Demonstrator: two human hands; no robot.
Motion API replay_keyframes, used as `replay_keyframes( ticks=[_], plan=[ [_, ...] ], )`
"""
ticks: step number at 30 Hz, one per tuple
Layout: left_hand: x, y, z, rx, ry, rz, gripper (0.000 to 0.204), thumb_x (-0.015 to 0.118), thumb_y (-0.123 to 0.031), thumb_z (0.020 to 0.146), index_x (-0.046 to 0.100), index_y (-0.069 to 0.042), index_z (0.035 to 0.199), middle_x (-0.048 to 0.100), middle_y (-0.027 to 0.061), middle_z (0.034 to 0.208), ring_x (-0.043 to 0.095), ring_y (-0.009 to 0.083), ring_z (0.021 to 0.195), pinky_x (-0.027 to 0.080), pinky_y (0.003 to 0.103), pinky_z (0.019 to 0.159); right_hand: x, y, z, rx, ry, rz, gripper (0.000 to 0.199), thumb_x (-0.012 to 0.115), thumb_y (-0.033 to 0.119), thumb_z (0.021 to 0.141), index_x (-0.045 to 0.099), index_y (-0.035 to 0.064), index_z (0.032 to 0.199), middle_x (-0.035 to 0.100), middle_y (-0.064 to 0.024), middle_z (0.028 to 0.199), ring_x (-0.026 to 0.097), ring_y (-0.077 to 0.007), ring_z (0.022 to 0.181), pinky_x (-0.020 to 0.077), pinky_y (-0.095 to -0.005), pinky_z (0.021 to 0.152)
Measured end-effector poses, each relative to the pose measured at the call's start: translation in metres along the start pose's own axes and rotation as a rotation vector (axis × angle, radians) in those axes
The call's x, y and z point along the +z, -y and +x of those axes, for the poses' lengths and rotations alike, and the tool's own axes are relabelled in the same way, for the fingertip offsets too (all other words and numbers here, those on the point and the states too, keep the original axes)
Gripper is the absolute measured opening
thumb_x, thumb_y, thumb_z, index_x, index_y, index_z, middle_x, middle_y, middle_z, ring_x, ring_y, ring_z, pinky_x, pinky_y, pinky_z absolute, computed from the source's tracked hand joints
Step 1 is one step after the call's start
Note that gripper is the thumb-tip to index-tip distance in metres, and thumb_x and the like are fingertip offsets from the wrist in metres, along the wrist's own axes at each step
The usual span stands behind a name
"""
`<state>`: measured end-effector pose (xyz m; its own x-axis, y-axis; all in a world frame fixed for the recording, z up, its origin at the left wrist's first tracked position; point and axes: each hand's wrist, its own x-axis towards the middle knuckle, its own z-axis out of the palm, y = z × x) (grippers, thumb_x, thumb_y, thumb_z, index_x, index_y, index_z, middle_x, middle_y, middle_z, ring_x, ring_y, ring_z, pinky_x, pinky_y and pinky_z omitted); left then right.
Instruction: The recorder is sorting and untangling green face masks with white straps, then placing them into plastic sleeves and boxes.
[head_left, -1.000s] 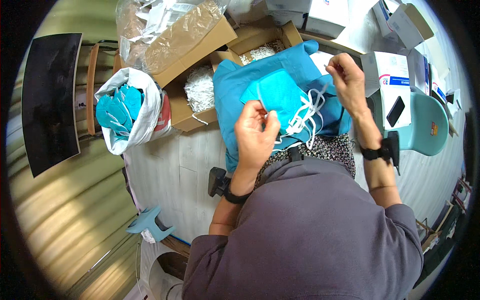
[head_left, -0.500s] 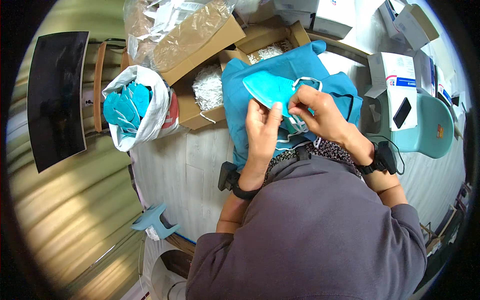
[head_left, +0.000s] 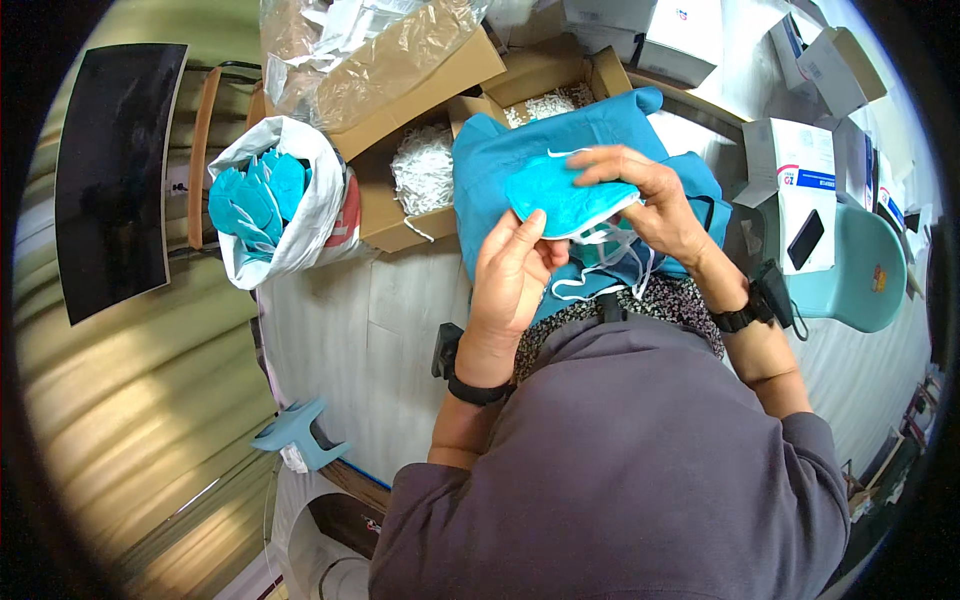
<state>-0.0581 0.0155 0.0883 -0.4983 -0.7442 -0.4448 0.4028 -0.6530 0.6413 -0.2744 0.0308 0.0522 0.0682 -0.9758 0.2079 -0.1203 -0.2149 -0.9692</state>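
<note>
Left hand: pinches lower edge of teal mask, thumb up on it.
Right hand: fingers curled over mask's top from 2 o'clock, gripping it.
Mask: held between both hands above blue cloth; white straps dangle at 5 o'clock, probably tangled.
White bag: at 9 o'clock, holds more teal masks.
Cardboard box: white strap bundles inside.

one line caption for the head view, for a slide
Both hands, left hand and right hand, hold a teal face mask.
</note>
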Motion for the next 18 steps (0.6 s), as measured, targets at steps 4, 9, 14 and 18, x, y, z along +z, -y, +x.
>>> replay_keyframes(
  ticks=[4, 9, 14, 18],
  plan=[
    [-0.017, 0.006, -0.001, 0.145, -0.281, 0.655, 0.044, 0.067, -0.034, 0.094, 0.054, -0.001, 0.119, 0.061, 0.0077, 0.103, 0.056, 0.0112, 0.073, 0.045, 0.024, 0.06, 0.002, -0.007, -0.002, 0.195, 0.001, 0.207, 0.014, 0.056, 0.003, 0.092, 0.061, 0.0028, 0.106, 0.061, -0.0002, 0.082, 0.055, -0.006, 0.069, 0.0476, -0.0225, 0.062],
    [-0.003, -0.012, 0.001, 0.53, -0.138, 1.108, 0.027, 0.073, -0.001, 0.087, 0.061, 0.001, 0.111, 0.06, 0.008, 0.107, 0.053, 0.003, 0.071, 0.044, 0.017, 0.057, -0.004, -0.006, 0.004, 0.284, 0.072, 0.209, 0.016, 0.062, 0.005, 0.092, 0.058, 0.003, 0.108, 0.059, 0.001, 0.08, 0.051, -0.0037, 0.064, 0.0449, -0.0229, 0.056],
    [-0.012, 0.004, 0.01, 0.563, -0.197, 0.912, 0.01, 0.069, 0.0, 0.09, 0.063, 0.003, 0.098, 0.064, 0.002, 0.084, 0.055, 0.0017, 0.068, 0.042, 0.016, 0.056, 0.011, 0.012, 0.011, 0.098, -0.269, -0.167, 0.026, 0.073, 0.006, 0.082, 0.061, 0.0034, 0.105, 0.061, -0.0029, 0.088, 0.051, -0.0081, 0.062, 0.0432, -0.025, 0.055],
    [-0.008, 0.008, 0.013, 0.541, -0.209, 0.882, 0.008, 0.069, -0.001, 0.09, 0.064, 0.003, 0.096, 0.066, 0.0021, 0.078, 0.055, 0.0023, 0.063, 0.044, 0.017, 0.053, 0.026, 0.033, 0.013, 0.014, -0.147, -0.19, 0.018, 0.077, 0.009, 0.078, 0.063, 0.0029, 0.088, 0.057, -0.0076, 0.079, 0.054, -0.0187, 0.061, 0.0445, -0.0309, 0.056]
  ],
)
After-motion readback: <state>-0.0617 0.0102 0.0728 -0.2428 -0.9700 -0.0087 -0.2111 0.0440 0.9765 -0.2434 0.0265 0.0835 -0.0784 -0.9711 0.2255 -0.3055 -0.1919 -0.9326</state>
